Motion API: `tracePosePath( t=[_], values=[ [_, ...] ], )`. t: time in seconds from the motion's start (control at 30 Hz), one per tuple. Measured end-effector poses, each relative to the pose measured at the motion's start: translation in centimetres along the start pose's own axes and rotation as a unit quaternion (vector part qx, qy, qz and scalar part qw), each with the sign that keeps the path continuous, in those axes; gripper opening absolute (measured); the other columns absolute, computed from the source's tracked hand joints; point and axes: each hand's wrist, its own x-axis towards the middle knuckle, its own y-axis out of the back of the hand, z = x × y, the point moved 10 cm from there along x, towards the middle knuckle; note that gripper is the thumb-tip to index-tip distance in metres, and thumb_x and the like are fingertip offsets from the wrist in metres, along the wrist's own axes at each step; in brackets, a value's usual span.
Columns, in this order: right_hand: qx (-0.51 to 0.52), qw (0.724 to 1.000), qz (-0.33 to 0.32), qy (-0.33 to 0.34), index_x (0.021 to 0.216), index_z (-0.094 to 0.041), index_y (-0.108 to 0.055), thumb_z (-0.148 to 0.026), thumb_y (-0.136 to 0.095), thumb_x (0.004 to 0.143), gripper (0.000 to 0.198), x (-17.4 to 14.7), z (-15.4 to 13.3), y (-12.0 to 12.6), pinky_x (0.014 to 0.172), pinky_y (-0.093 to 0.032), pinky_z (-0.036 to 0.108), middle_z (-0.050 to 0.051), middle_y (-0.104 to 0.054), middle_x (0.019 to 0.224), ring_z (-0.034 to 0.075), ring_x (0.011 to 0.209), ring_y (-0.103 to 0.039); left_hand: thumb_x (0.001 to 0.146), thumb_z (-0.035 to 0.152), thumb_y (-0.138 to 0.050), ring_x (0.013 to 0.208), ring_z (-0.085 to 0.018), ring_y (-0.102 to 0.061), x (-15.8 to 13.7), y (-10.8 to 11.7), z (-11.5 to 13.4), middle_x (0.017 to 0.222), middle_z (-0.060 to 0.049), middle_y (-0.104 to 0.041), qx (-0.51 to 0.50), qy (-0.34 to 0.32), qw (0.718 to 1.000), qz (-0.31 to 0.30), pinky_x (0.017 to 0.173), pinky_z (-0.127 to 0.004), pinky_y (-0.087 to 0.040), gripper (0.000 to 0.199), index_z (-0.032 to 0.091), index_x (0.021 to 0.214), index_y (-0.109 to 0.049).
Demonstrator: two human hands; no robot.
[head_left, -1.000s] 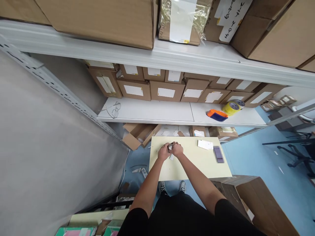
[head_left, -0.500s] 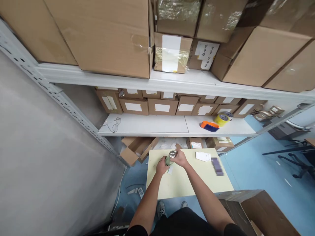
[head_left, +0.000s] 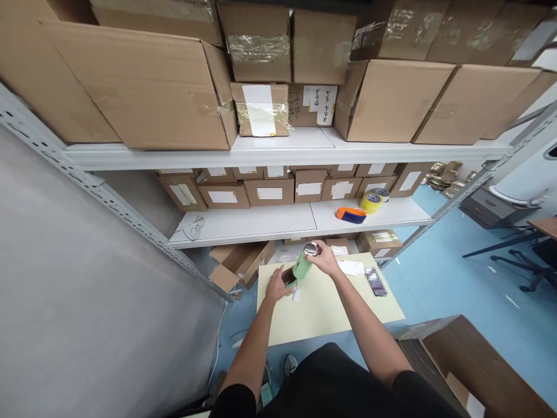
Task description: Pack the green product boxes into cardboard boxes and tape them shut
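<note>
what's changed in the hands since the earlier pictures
The right hand has drawn the green bottle up and rightward, at least mostly out of the dark container, which the left hand still holds. The yellow tape and glasses stayed on the shelf.

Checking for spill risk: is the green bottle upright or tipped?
Tipped: the green bottle leans, its silvery top right of its lower end.

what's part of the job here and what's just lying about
Likely part of the job:
green bottle (right hand)
small dark container (left hand)
table

Apparently just lying about:
glasses and yellow tape on the shelf
white paper
</note>
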Motion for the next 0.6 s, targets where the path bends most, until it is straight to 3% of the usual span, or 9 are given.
tracePosePath(
  t=[0.1, 0.17, 0.23, 0.33, 0.4, 0.5, 0.6],
  values=[
    [0.004, 1.0, -0.017, 0.014, 0.107, -0.023, -0.07, -0.041, -0.071, 0.068, 0.043, 0.2, 0.0, 0.5, 0.07, -0.052, 0.029, -0.001, -0.071, 0.086, 0.018, 0.076, -0.064, 0.058, 0.054, -0.091, 0.151, -0.043, -0.036, -0.4, 1.5, 1.1, 0.165, -0.022, -0.036, 0.056, 0.024, 0.998, -0.029, 0.116, -0.052, -0.037, 0.119, 0.024, 0.159, -0.036],
    [0.014, 0.999, -0.028, 0.02, 0.105, -0.023, -0.07, -0.041, -0.072, 0.068, 0.042, 0.3, -0.2, 0.8, 0.069, -0.052, 0.028, -0.001, -0.072, 0.086, 0.018, 0.075, -0.063, 0.055, 0.049, -0.094, 0.153, -0.042, -0.032, -0.8, 3.3, 3.1, 0.167, -0.02, -0.033, 0.054, 0.013, 0.998, -0.017, 0.118, -0.052, -0.034, 0.123, 0.026, 0.159, -0.035],
    [0.018, 0.999, -0.036, 0.021, 0.102, -0.022, -0.071, -0.042, -0.074, 0.068, 0.04, 0.4, -0.4, 1.0, 0.067, -0.051, 0.028, -0.002, -0.071, 0.082, 0.017, 0.072, -0.063, 0.061, 0.043, -0.092, 0.153, -0.036, -0.035, -1.2, 5.2, 6.5, 0.164, -0.016, -0.04, 0.001, -0.023, 1.0, 0.013, 0.12, -0.047, -0.035, 0.115, 0.027, 0.159, -0.035],
    [0.017, 0.998, -0.051, 0.02, 0.099, -0.022, -0.072, -0.047, -0.077, 0.068, 0.04, 0.7, -0.7, 1.0, 0.067, -0.051, 0.028, -0.003, -0.07, 0.078, 0.017, 0.069, -0.062, 0.081, 0.044, -0.079, 0.141, -0.027, -0.052, -1.8, 7.2, 12.5, 0.155, -0.011, -0.053, -0.122, -0.068, 0.988, 0.06, 0.112, -0.038, -0.046, 0.087, 0.029, 0.157, -0.039],
    [0.028, 0.998, -0.059, 0.019, 0.098, -0.022, -0.072, -0.048, -0.079, 0.068, 0.041, 0.8, -0.9, 1.1, 0.07, -0.053, 0.03, -0.002, -0.071, 0.079, 0.018, 0.071, -0.063, 0.073, 0.043, -0.086, 0.131, -0.027, -0.059, -1.8, 7.5, 16.3, 0.149, -0.011, -0.056, -0.148, -0.086, 0.982, 0.08, 0.106, -0.037, -0.05, 0.091, 0.027, 0.152, -0.044],
    [0.103, 0.992, -0.074, 0.021, 0.108, -0.022, -0.072, -0.05, -0.082, 0.069, 0.049, 0.9, -0.7, 1.6, 0.082, -0.056, 0.033, 0.002, -0.075, 0.093, 0.021, 0.086, -0.069, 0.066, 0.041, -0.09, 0.115, -0.027, -0.067, -1.5, 8.6, 19.0, 0.132, -0.011, -0.067, -0.143, -0.049, 0.976, 0.155, 0.1, -0.04, -0.054, 0.084, 0.023, 0.14, -0.055],
    [0.213, 0.969, -0.124, 0.026, 0.132, -0.025, -0.064, -0.05, -0.085, 0.07, 0.07, 0.5, 0.0, 2.7, 0.097, -0.055, 0.038, 0.007, -0.072, 0.121, 0.024, 0.113, -0.067, 0.068, 0.041, -0.089, 0.106, -0.025, -0.07, -0.8, 9.2, 20.0, 0.12, -0.01, -0.072, -0.183, -0.038, 0.968, 0.166, 0.095, -0.04, -0.057, 0.075, 0.023, 0.134, -0.059]
  ],
)
